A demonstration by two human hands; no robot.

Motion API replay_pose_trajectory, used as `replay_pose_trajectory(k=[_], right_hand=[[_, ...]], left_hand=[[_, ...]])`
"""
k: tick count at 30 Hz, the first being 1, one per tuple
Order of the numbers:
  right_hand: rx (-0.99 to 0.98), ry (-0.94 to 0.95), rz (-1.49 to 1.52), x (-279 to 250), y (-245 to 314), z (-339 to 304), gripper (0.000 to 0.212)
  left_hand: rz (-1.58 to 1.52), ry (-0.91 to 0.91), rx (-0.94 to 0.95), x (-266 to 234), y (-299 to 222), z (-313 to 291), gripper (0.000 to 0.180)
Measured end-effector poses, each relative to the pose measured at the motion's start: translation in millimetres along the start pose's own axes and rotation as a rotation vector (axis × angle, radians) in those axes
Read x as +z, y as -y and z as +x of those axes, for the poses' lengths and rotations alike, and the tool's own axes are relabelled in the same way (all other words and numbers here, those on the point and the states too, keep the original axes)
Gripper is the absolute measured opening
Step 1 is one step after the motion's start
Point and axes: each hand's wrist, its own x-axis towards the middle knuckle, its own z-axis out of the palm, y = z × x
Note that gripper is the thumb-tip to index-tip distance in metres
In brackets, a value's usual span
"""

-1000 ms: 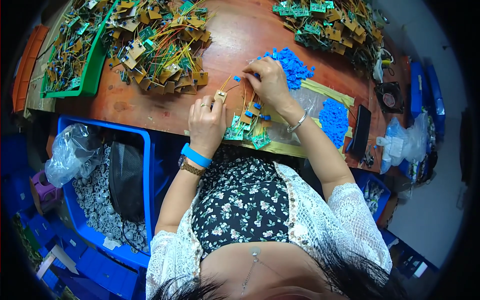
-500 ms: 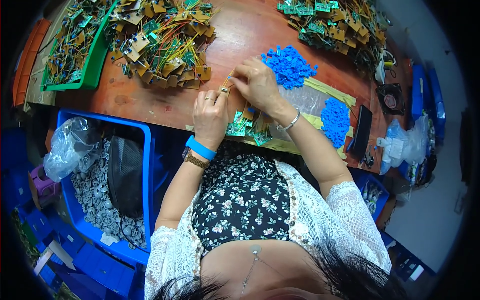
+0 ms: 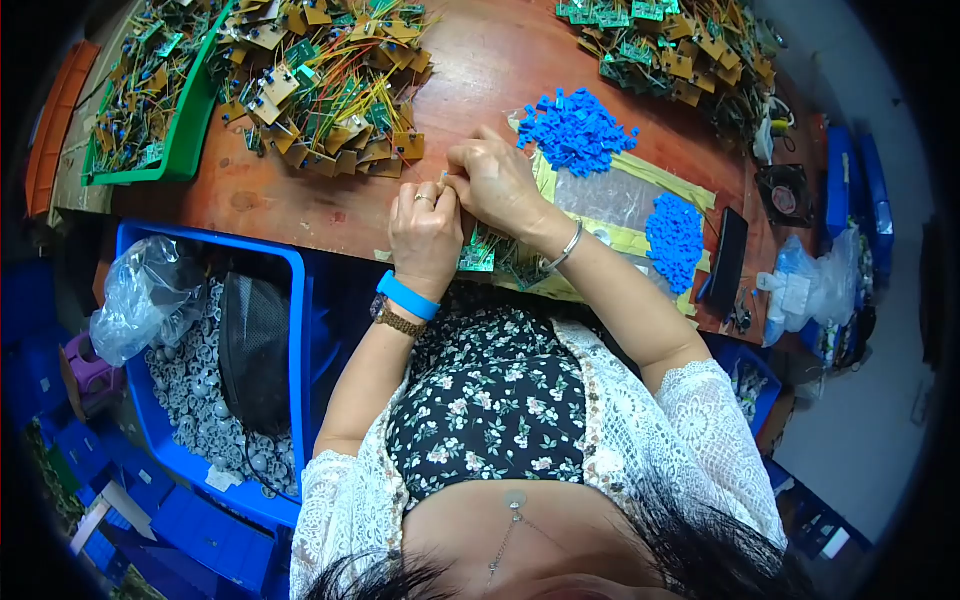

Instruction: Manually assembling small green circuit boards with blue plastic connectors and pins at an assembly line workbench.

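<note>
My left hand (image 3: 425, 235) is closed in a pinch near the table's front edge. The small tan circuit board it holds is now mostly hidden behind the fingers. Pressed against its fingertips is my right hand (image 3: 497, 187), also pinching; what lies between its fingers is too small and covered to make out. Below my right wrist, several green circuit boards (image 3: 478, 257) lie at the table edge, partly covered by the hand. Beyond my right hand sits a heap of small blue plastic parts (image 3: 577, 133); a second blue heap (image 3: 674, 242) is farther right.
Wired circuit boards (image 3: 330, 90) are piled at the far left beside a green tray (image 3: 185, 150), with another pile (image 3: 690, 50) at the far right. A blue bin (image 3: 297, 360) of grey parts stands left of me. A black fan (image 3: 785, 196) lies at right.
My right hand has moved left and slightly nearer, meeting my left fingertips. The circuit board and its wires, visible before, are now covered by the fingers.
</note>
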Motion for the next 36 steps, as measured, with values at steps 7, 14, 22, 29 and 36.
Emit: replay_pose_trajectory(k=[7, 14, 22, 29, 36], right_hand=[[-0.098, -0.057, -0.044, 0.3, -1.8, -3.8, 0.012], [-0.095, -0.064, 0.019, -1.9, -10.4, -2.8, 0.014], [0.219, 0.163, 0.027, -59.3, -33.7, -6.9, 0.014], [-0.024, -0.204, -0.615, -39.9, -82.5, 28.6, 0.009], [-0.107, -0.248, -0.391, -35.5, -73.6, 33.1, 0.007]], left_hand=[[-0.019, -0.019, -0.006, -1.8, 0.7, 1.1, 0.01], [-0.267, 0.045, -0.073, -19.9, 1.6, 5.5, 0.019], [-0.164, -0.207, -0.246, -37.6, 29.1, 20.6, 0.029], [0.038, -0.127, -0.282, -7.5, 39.5, 44.8, 0.021], [-0.403, -0.342, -0.415, -26.8, 17.7, 40.8, 0.013]])
